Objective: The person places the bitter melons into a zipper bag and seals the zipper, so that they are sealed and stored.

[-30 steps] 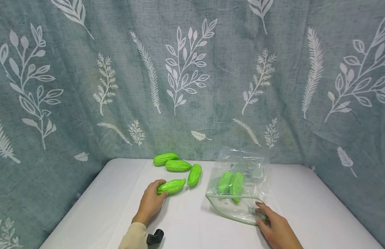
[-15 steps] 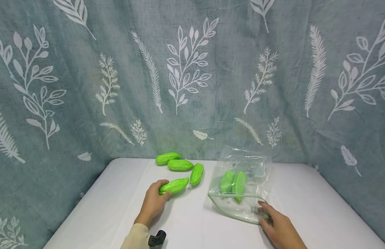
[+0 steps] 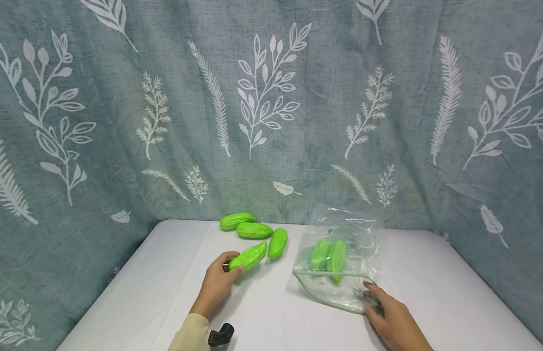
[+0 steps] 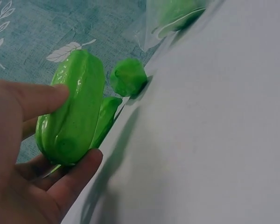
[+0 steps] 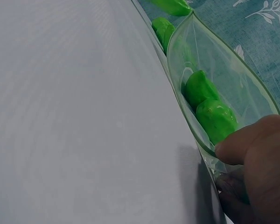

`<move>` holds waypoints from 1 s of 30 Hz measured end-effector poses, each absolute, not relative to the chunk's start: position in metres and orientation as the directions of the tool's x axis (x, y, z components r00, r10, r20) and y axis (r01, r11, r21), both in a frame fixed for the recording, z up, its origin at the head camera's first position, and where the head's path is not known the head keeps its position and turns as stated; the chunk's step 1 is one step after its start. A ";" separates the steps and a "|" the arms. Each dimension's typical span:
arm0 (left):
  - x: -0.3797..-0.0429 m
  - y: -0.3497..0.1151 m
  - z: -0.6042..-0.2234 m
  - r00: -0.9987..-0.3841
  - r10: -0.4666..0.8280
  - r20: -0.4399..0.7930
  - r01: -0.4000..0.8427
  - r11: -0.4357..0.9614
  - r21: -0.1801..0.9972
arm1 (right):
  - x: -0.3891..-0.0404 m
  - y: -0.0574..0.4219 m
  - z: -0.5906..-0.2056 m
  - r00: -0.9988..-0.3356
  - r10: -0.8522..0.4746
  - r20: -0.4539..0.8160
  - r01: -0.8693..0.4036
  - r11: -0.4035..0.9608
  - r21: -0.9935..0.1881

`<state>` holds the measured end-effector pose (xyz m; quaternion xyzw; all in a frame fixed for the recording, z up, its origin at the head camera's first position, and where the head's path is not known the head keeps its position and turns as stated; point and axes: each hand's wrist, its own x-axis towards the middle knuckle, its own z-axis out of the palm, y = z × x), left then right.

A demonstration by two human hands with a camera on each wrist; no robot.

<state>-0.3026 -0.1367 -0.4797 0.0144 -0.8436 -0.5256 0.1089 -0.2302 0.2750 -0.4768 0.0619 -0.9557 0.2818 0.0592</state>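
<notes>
My left hand point(image 3: 216, 283) grips a bright green bitter melon point(image 3: 249, 255) by its near end, thumb on one side and fingers on the other. In the left wrist view this bitter melon point(image 4: 77, 109) is raised, its shadow falling on the white table. At the right lies a clear zip bag point(image 3: 308, 288) with a green-edged mouth facing me. Two bitter melons point(image 5: 217, 120) lie side by side inside it. My right hand point(image 3: 394, 319) pinches the right corner of the bag's mouth, which gapes in the right wrist view; some fingertips are hidden behind the plastic.
Three more bitter melons lie at the back of the white table point(image 3: 262, 312): one farthest left point(image 3: 237, 221), one beside it point(image 3: 254, 230), and one angled toward me point(image 3: 278, 243). A leaf-patterned curtain point(image 3: 271, 122) hangs right behind the table's back edge.
My left hand has lifted the bitter melon from the table, its far end tipping upward. The right hand keeps its hold on the bag. The whole view has shifted slightly.
</notes>
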 end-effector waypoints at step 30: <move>-0.284 -0.112 -0.471 -0.992 0.063 0.109 0.112 0.060 0.992 | -0.233 0.275 -0.478 -0.989 -0.067 0.131 -0.130 0.819 -0.559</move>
